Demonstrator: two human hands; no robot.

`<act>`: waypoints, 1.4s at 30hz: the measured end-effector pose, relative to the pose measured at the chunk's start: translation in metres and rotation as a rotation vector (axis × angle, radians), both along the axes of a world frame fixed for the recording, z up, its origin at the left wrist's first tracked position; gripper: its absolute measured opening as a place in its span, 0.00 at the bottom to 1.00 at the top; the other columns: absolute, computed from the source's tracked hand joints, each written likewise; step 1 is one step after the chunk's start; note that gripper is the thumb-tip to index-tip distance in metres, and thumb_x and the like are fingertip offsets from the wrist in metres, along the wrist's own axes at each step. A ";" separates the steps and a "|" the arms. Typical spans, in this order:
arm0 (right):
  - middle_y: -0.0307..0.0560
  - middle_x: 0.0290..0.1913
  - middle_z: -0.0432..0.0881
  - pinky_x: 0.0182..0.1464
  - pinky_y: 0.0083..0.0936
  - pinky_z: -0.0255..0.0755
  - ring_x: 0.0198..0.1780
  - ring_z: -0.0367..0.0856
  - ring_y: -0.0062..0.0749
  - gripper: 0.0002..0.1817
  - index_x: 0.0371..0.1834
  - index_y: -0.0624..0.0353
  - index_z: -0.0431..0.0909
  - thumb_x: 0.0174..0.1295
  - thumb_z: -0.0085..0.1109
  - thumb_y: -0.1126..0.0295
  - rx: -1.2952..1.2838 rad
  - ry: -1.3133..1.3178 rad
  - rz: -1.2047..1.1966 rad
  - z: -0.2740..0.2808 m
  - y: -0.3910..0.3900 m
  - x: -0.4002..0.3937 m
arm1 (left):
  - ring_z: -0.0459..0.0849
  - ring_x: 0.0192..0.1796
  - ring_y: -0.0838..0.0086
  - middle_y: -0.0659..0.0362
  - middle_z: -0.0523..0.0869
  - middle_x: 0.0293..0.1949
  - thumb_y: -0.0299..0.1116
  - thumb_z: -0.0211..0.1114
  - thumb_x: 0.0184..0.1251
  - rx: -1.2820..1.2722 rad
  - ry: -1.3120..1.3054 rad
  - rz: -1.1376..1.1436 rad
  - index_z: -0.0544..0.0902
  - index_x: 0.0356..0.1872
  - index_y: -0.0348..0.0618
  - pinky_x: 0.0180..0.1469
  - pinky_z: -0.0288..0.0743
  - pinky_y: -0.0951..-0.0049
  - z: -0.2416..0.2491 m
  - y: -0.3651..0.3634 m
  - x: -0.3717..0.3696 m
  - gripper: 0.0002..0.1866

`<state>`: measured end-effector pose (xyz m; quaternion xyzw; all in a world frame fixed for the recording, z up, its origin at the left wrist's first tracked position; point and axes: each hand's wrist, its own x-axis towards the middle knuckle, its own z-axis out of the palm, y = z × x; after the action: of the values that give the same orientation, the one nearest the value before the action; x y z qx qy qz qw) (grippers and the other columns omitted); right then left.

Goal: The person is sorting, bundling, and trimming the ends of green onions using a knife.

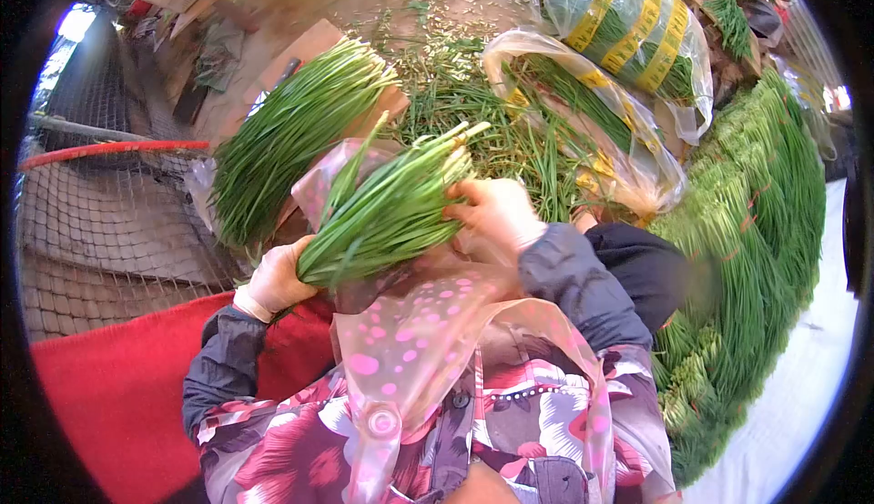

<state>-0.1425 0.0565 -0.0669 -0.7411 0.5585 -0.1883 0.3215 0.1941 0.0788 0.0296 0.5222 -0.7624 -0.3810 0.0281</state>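
A loose bunch of green chives (387, 208) lies slantwise over my lap, pale stalk ends toward the upper right. My left hand (279, 278), in a thin whitish glove, is closed round the leafy lower-left end. At the stalk end, my right hand (499, 214), also gloved, has its fingers bent and pinched on the side of the bunch. One thicker stalk (360, 162) sticks up out of line with the others. Under the bunch hangs a clear plastic apron (410, 322) with pink dots.
A larger pile of chives (296, 135) rests on cardboard at left. Trimmed leaves (455, 85) litter the ground ahead. Plastic bags with yellow bands (628, 26) hold more greens. Bundled chives (746, 258) are stacked along the right. Netting (109, 231) and red cloth (137, 386) lie left.
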 end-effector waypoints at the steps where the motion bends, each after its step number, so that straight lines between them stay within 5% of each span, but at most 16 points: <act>1: 0.51 0.27 0.83 0.39 0.40 0.76 0.33 0.83 0.47 0.14 0.37 0.51 0.82 0.58 0.59 0.54 0.038 0.021 0.020 -0.008 -0.002 0.005 | 0.84 0.41 0.52 0.45 0.85 0.36 0.31 0.71 0.48 -0.005 -0.005 0.007 0.78 0.52 0.43 0.42 0.77 0.62 0.002 0.002 0.002 0.25; 4: 0.51 0.26 0.82 0.35 0.40 0.76 0.31 0.83 0.48 0.09 0.30 0.53 0.81 0.59 0.56 0.60 -0.009 -0.149 -0.248 -0.031 -0.003 -0.027 | 0.84 0.40 0.50 0.46 0.84 0.35 0.32 0.71 0.47 -0.120 -0.116 -0.041 0.78 0.53 0.45 0.41 0.78 0.59 0.001 0.008 0.002 0.27; 6: 0.53 0.26 0.83 0.33 0.41 0.77 0.29 0.84 0.48 0.11 0.26 0.56 0.80 0.58 0.58 0.60 -0.015 0.011 -0.426 -0.047 -0.009 -0.077 | 0.84 0.40 0.50 0.46 0.84 0.35 0.33 0.72 0.47 -0.119 -0.123 -0.028 0.78 0.53 0.45 0.41 0.78 0.59 -0.004 0.010 0.009 0.27; 9: 0.51 0.30 0.87 0.35 0.38 0.79 0.33 0.87 0.41 0.18 0.42 0.57 0.86 0.60 0.57 0.56 0.394 0.808 -0.123 -0.108 0.003 -0.170 | 0.84 0.40 0.51 0.47 0.85 0.35 0.33 0.71 0.48 -0.167 -0.129 -0.021 0.78 0.54 0.45 0.40 0.78 0.59 -0.006 0.010 0.015 0.27; 11: 0.49 0.31 0.87 0.35 0.31 0.78 0.32 0.87 0.35 0.23 0.51 0.59 0.83 0.60 0.59 0.54 0.560 0.453 -0.102 -0.008 0.000 -0.119 | 0.84 0.40 0.52 0.48 0.85 0.35 0.32 0.71 0.48 -0.226 -0.105 -0.030 0.77 0.54 0.44 0.40 0.78 0.60 -0.006 0.012 0.011 0.27; 14: 0.44 0.34 0.86 0.30 0.19 0.73 0.26 0.80 0.23 0.28 0.65 0.63 0.70 0.65 0.58 0.60 0.690 -0.758 -0.205 0.015 -0.005 -0.058 | 0.84 0.37 0.54 0.50 0.85 0.34 0.30 0.70 0.46 -0.317 -0.138 -0.090 0.78 0.54 0.44 0.37 0.78 0.61 -0.010 0.014 0.004 0.28; 17: 0.42 0.28 0.83 0.28 0.19 0.71 0.23 0.76 0.23 0.13 0.42 0.62 0.80 0.62 0.61 0.63 0.731 -1.087 -0.343 -0.003 -0.007 -0.009 | 0.84 0.34 0.55 0.52 0.83 0.32 0.30 0.71 0.42 -0.398 -0.221 -0.164 0.77 0.55 0.44 0.34 0.77 0.61 -0.005 0.017 -0.002 0.31; 21: 0.35 0.21 0.76 0.23 0.17 0.65 0.20 0.69 0.19 0.13 0.34 0.60 0.80 0.62 0.57 0.60 0.529 -1.337 -0.707 -0.029 -0.017 -0.057 | 0.82 0.31 0.57 0.55 0.79 0.29 0.30 0.71 0.38 -0.435 -0.296 -0.205 0.77 0.56 0.45 0.32 0.74 0.60 -0.004 0.024 0.001 0.34; 23: 0.39 0.24 0.81 0.28 0.21 0.72 0.24 0.76 0.21 0.17 0.37 0.60 0.83 0.62 0.59 0.56 0.494 -0.954 -0.646 -0.037 -0.014 -0.106 | 0.81 0.32 0.57 0.55 0.78 0.29 0.29 0.71 0.37 -0.440 -0.324 -0.205 0.77 0.56 0.46 0.33 0.74 0.60 -0.003 0.025 0.000 0.35; 25: 0.45 0.31 0.86 0.37 0.24 0.76 0.31 0.83 0.26 0.19 0.43 0.58 0.85 0.60 0.62 0.54 0.392 -0.223 -0.413 -0.018 -0.009 -0.104 | 0.81 0.32 0.58 0.56 0.78 0.29 0.28 0.71 0.36 -0.446 -0.349 -0.211 0.77 0.56 0.46 0.34 0.74 0.60 -0.004 0.023 0.000 0.35; 27: 0.50 0.43 0.86 0.50 0.30 0.75 0.47 0.84 0.40 0.23 0.45 0.55 0.86 0.53 0.68 0.51 -0.053 -0.110 -0.228 0.023 -0.016 -0.079 | 0.80 0.32 0.58 0.57 0.77 0.29 0.26 0.69 0.36 -0.452 -0.359 -0.226 0.77 0.56 0.47 0.34 0.73 0.61 -0.003 0.024 -0.002 0.35; 29: 0.50 0.45 0.85 0.52 0.31 0.74 0.49 0.82 0.42 0.23 0.45 0.54 0.86 0.51 0.69 0.51 -0.302 0.028 0.038 0.023 -0.032 -0.058 | 0.80 0.31 0.59 0.57 0.76 0.28 0.25 0.68 0.36 -0.477 -0.373 -0.236 0.77 0.56 0.48 0.34 0.73 0.61 0.001 0.022 -0.007 0.35; 32: 0.52 0.38 0.86 0.47 0.33 0.75 0.42 0.84 0.44 0.20 0.41 0.57 0.86 0.53 0.68 0.53 0.244 -0.094 0.152 0.010 -0.040 -0.017 | 0.80 0.31 0.60 0.58 0.76 0.27 0.25 0.67 0.37 -0.536 -0.395 -0.290 0.77 0.56 0.49 0.34 0.73 0.62 0.014 0.014 -0.008 0.34; 36: 0.52 0.34 0.85 0.44 0.37 0.75 0.37 0.84 0.44 0.17 0.39 0.55 0.86 0.60 0.61 0.54 0.340 -0.567 -0.100 -0.028 -0.020 0.009 | 0.80 0.32 0.62 0.59 0.77 0.28 0.26 0.66 0.37 -0.590 -0.428 -0.272 0.76 0.58 0.50 0.35 0.73 0.64 0.017 0.006 0.000 0.35; 38: 0.55 0.33 0.84 0.42 0.39 0.76 0.37 0.84 0.47 0.15 0.38 0.56 0.84 0.62 0.58 0.56 0.177 -0.171 -0.103 -0.012 -0.019 0.012 | 0.81 0.32 0.63 0.59 0.77 0.28 0.25 0.66 0.37 -0.585 -0.439 -0.275 0.76 0.59 0.50 0.35 0.73 0.64 0.012 0.006 0.001 0.36; 42: 0.52 0.28 0.83 0.38 0.43 0.76 0.33 0.84 0.49 0.13 0.38 0.54 0.81 0.64 0.56 0.56 0.023 0.110 -0.109 -0.016 -0.025 0.019 | 0.81 0.32 0.63 0.59 0.77 0.28 0.25 0.66 0.36 -0.547 -0.407 -0.284 0.73 0.61 0.46 0.35 0.73 0.65 -0.002 0.008 -0.001 0.40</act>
<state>-0.1240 0.0314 -0.0826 -0.7152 0.6168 -0.1582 0.2882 0.1930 0.0868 0.0279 0.4497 -0.8909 -0.0513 -0.0387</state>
